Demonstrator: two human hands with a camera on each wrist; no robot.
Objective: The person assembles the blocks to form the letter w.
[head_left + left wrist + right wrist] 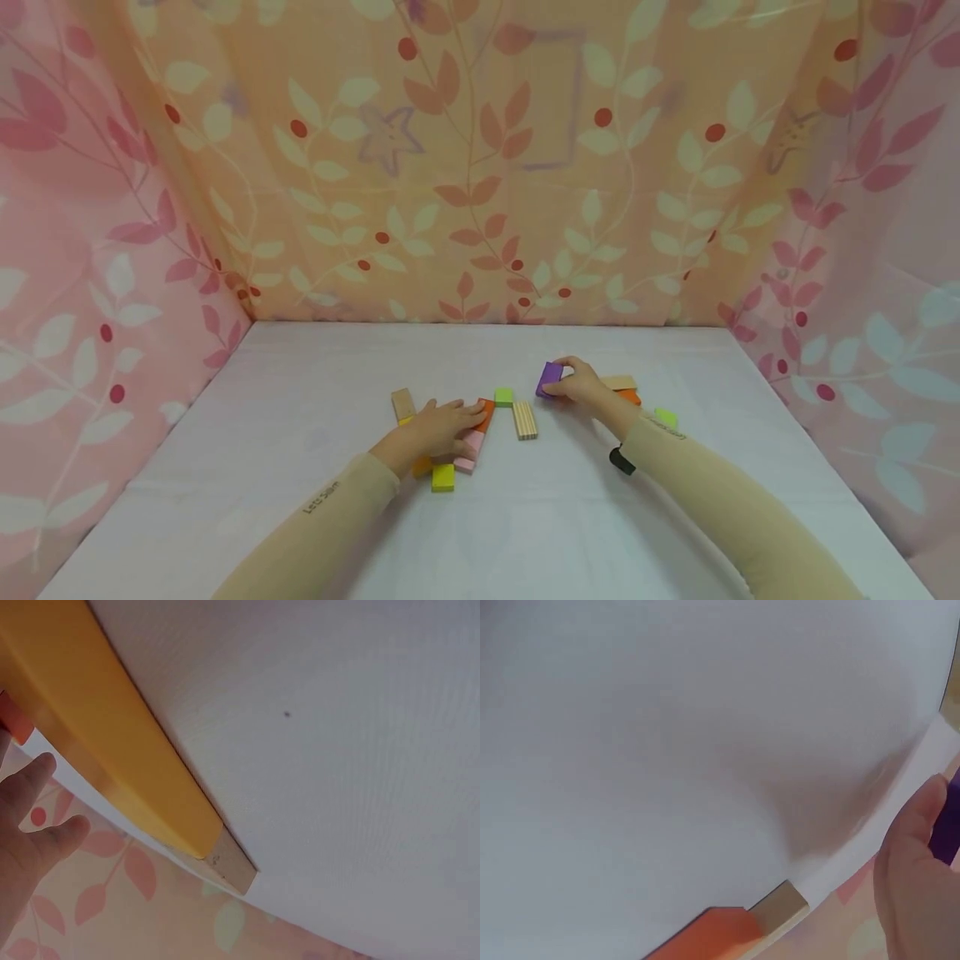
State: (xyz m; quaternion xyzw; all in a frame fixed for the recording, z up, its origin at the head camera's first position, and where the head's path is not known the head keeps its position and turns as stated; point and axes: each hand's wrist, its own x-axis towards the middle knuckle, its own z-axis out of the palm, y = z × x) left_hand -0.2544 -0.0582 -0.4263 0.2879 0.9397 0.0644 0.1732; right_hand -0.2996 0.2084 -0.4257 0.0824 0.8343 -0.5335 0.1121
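Note:
My right hand (580, 387) pinches a purple block (549, 378) between thumb and fingers, a little above the table. The same purple block (949, 825) shows at the right edge of the right wrist view. Fingers spread, my left hand (437, 429) lies over a slanted row of pink blocks (465, 465) and a red-orange block (487, 410), touching them. Partly hidden under that hand are a light orange block (422, 467) and a yellow one. In the left wrist view, a long yellow-orange block (105, 735) stretches toward a plain wood block (231, 864).
Between the hands stand a green block (503, 397) and a striped wood block (525, 421). A yellow block (443, 478) sits nearest the front. Past the right wrist are a wood block (619, 382), an orange block (712, 934) and another green block (666, 417). Patterned cloth (480, 167) surrounds the table.

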